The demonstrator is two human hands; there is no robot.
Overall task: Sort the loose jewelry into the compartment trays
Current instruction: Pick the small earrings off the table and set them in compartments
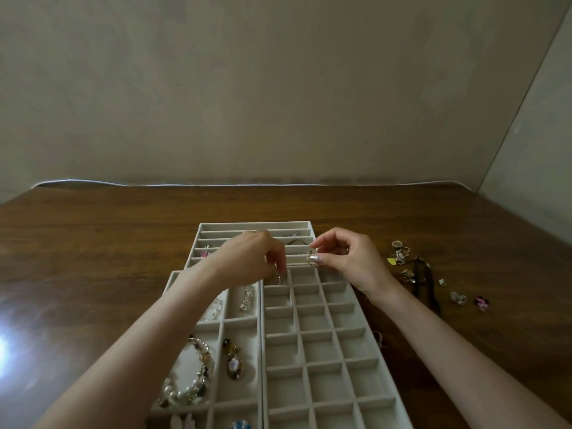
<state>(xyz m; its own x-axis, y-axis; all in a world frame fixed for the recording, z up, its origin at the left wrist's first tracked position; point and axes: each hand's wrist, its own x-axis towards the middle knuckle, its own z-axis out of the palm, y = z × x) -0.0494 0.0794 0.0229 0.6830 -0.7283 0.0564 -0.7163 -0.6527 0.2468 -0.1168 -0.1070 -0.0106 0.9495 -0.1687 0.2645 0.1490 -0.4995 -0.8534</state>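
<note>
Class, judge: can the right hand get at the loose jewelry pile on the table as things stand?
Probably yes: the pile lies on bare table beside the right hand, nothing between; but it pinches a small piece.

Bare forearms (pixel 154 329), pearly polished thumbnail (pixel 314 258).

The head camera looks forward and down, seemingly close over the compartment trays (pixel 263 335).

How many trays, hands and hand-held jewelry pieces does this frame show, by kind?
Compartment trays: 3 (slotted tray, left tray, grid tray)
Hands: 2 (left hand, right hand)
Pinched pieces: 2 (gold piece in the right hand, small silvery piece in the left hand)
Total: 7
</note>
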